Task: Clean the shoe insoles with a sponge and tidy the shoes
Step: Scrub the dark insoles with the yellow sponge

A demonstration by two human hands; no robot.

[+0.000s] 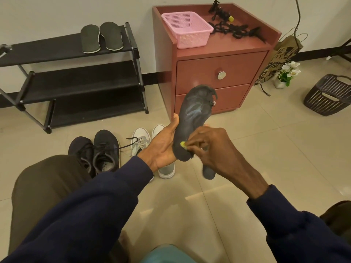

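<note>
One insole point(195, 112) is held up in front of me, over the floor and before the cabinet point(218, 73). Its long axis runs from the heel at my hands up and away to the toe, leaning slightly right. The face with pale wear marks is turned to me.

My left hand point(163, 147) grips the heel half from the left, thumb along the edge. The fingers of my right hand point(214, 150) pinch a yellow sponge point(183, 144) against the heel area. A dark rounded end shows below that hand; I cannot tell what it is.

Count:
- Two more insoles point(100, 37) lie side by side on the rack point(76, 78) top shelf.
- Four shoes stand on the floor: a dark pair point(95, 150) and a white pair point(141, 141).
- One pink basket point(187, 29) sits on the cabinet.
</note>
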